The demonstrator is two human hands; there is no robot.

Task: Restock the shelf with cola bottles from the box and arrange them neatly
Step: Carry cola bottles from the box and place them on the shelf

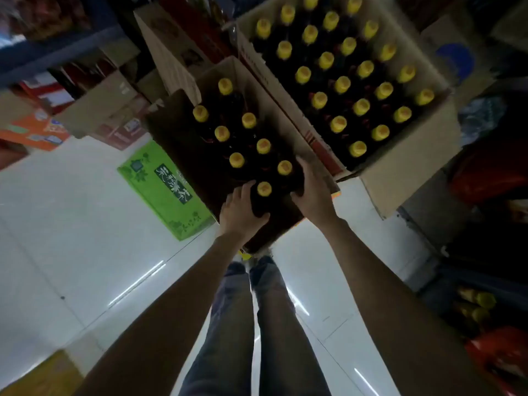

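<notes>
An open cardboard box [288, 130] stands on the floor in front of me, partly filled with dark cola bottles with yellow caps. My left hand [241, 208] grips the nearest bottle [264, 189] around its shoulder. My right hand [310, 185] wraps round the bottle [285, 167] just behind it. Several more bottles stand upright in two rows further back in the box. The left side of the box holds no bottles.
A larger full box [400, 167] of the same yellow-capped bottles stands to the right. A green carton [163, 190] lies on the white tiled floor at left. Stacked cartons and shelves [94, 110] line the back and right. My legs [251, 324] are below.
</notes>
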